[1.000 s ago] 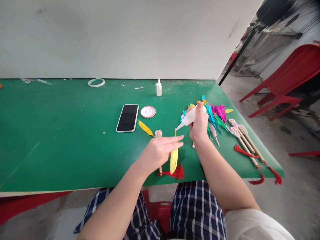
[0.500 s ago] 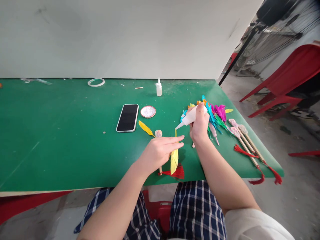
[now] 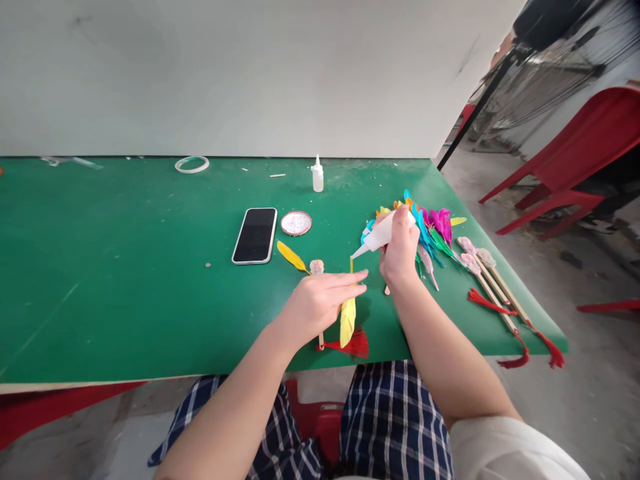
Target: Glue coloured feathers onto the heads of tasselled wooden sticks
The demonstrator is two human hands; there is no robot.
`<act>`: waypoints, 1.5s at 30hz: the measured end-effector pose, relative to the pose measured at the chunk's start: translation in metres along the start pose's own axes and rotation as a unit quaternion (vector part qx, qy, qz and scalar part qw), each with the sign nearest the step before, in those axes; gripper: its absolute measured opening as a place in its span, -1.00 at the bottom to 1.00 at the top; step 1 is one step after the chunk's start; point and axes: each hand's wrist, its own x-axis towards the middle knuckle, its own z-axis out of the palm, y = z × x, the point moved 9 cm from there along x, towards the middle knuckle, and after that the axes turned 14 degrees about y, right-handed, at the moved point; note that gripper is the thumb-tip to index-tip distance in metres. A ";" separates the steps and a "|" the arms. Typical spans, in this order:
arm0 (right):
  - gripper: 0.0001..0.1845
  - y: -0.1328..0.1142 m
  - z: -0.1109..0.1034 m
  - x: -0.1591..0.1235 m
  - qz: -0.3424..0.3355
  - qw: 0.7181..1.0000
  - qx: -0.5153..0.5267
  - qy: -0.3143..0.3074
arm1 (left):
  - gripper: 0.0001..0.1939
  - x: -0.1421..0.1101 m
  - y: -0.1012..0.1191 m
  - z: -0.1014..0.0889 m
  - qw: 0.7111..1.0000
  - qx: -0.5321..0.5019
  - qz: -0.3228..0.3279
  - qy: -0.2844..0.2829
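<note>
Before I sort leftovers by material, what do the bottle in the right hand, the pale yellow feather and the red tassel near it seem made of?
Bottle: probably soft plastic, matte and whitish, with a tapered nozzle. Pale yellow feather: likely real, dyed, given its shaft and soft vane. Red tassel: thread, fibre unclear, fanning into fine strands.

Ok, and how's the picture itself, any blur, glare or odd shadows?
Head view: light soft and fairly even; faint shadow on the table beside the held feather; phone screen dark, without strong glare; red chair looks stretched towards the frame edge, clutter behind it smeared; held bottle reasonably clear.
</note>
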 end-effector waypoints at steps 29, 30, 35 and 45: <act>-0.45 -0.001 0.000 -0.001 0.006 1.000 -0.021 -0.001 | -0.73 0.001 0.001 -0.001 1.000 -0.003 0.000 0.002; -0.44 -0.001 0.000 -0.001 0.007 1.000 -0.028 -0.001 | -0.72 0.000 0.001 -0.001 1.000 -0.003 -0.001 0.001; -0.45 -0.003 0.000 -0.001 0.009 0.999 -0.029 0.012 | -0.71 0.000 0.001 0.000 1.000 -0.007 -0.002 -0.001; -0.51 -0.006 -0.002 0.002 -0.001 0.999 0.025 0.023 | -0.71 0.001 0.001 -0.001 1.000 -0.005 -0.006 0.002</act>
